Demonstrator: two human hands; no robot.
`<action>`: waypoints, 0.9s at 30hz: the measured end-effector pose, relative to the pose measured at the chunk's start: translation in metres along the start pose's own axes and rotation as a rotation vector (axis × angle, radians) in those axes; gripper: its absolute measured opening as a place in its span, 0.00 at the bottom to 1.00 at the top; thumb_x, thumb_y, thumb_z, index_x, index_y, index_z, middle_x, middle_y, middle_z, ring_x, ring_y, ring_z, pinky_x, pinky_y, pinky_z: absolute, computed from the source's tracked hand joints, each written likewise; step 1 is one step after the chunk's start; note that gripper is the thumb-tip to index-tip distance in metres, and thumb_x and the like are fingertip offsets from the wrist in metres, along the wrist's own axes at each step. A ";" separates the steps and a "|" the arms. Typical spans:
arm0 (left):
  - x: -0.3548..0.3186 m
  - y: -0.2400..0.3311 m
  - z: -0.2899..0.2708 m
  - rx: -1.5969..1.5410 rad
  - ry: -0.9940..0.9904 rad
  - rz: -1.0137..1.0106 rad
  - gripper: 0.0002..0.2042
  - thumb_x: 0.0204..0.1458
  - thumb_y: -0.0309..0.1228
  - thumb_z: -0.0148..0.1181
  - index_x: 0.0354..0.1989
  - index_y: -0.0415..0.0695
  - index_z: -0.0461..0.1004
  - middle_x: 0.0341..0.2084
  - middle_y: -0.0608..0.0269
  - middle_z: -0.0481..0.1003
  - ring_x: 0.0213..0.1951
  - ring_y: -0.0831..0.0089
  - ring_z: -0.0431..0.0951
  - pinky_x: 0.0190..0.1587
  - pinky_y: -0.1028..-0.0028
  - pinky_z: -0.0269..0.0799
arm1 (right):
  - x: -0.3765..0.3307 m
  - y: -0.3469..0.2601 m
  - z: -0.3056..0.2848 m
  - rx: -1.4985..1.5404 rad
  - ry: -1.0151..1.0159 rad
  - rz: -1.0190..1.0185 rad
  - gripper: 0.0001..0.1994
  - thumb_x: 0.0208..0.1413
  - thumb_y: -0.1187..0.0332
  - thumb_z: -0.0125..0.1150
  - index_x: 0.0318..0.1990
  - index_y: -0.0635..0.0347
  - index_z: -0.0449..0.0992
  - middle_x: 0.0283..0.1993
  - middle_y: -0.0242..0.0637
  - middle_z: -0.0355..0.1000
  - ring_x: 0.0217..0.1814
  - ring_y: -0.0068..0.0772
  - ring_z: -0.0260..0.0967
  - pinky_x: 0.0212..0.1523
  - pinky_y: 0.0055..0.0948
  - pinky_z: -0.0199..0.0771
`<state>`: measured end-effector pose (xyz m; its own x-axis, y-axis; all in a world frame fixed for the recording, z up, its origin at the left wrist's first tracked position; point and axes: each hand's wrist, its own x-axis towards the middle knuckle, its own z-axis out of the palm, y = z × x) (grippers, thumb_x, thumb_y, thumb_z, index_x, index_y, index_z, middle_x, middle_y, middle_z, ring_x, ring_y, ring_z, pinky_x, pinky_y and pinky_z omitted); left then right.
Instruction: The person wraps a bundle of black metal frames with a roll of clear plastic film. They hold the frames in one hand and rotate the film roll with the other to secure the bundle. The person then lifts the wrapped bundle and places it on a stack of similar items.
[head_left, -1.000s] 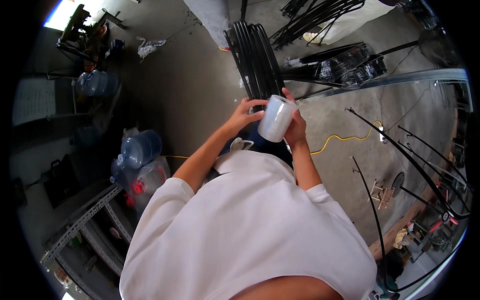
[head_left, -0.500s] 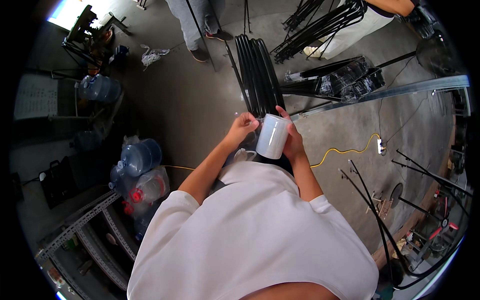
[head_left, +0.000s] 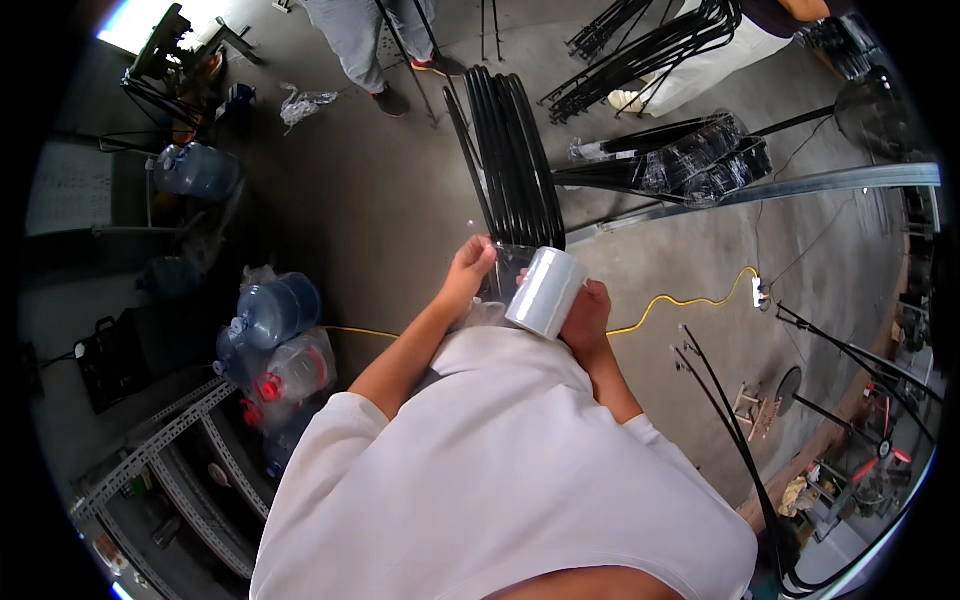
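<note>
My right hand (head_left: 588,312) grips a roll of clear stretch film (head_left: 546,292), tilted in front of my body, with its fingers partly hidden behind the roll. To its left, my left hand (head_left: 472,264) pinches the loose end of the film (head_left: 512,268), which spans the short gap between hand and roll. Just beyond my hands stands a bundle of black bent metal tubes (head_left: 510,150), side by side with their rounded tops up; the roll and film hide its near part.
Wrapped black tubes (head_left: 700,160) lie at the right, by a long metal rail (head_left: 800,192). Large blue water bottles (head_left: 280,308) stand left above a metal shelf frame (head_left: 160,455). A yellow cable (head_left: 690,300) crosses the floor. Two people (head_left: 365,45) stand at the far side.
The roll has come nearer my body and tilted more. My left hand has moved slightly left, and more film now shows between it and the roll. One far person's legs have shifted left.
</note>
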<state>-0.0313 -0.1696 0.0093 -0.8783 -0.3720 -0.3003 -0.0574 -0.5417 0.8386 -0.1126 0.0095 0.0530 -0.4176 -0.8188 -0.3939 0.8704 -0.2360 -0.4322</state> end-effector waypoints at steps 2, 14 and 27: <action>-0.001 -0.003 -0.002 -0.040 0.047 0.007 0.06 0.56 0.31 0.46 0.26 0.47 0.62 0.24 0.76 0.62 0.29 0.86 0.60 0.37 0.86 0.56 | -0.002 0.003 -0.002 -0.076 -0.018 -0.017 0.41 0.43 0.40 0.46 0.57 0.66 0.54 0.56 0.51 0.57 0.57 0.46 0.58 0.56 0.39 0.59; -0.004 -0.016 -0.021 -0.014 0.073 0.027 0.05 0.56 0.31 0.45 0.29 0.47 0.62 0.29 0.72 0.64 0.34 0.85 0.64 0.45 0.83 0.59 | -0.013 -0.003 -0.005 0.064 -0.059 -0.090 0.38 0.36 0.56 0.59 0.57 0.63 0.55 0.55 0.46 0.59 0.56 0.43 0.58 0.54 0.38 0.60; 0.006 -0.035 -0.024 0.167 0.400 0.192 0.04 0.56 0.28 0.41 0.30 0.43 0.58 0.25 0.69 0.61 0.30 0.82 0.62 0.37 0.81 0.60 | 0.010 -0.027 -0.036 -0.733 0.499 -0.243 0.36 0.19 0.82 0.62 0.46 0.57 0.60 0.42 0.33 0.63 0.46 0.29 0.61 0.47 0.29 0.63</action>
<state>-0.0231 -0.1708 -0.0327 -0.6308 -0.7324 -0.2564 -0.0158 -0.3182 0.9479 -0.1502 0.0267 0.0312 -0.7797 -0.4289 -0.4562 0.4322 0.1586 -0.8877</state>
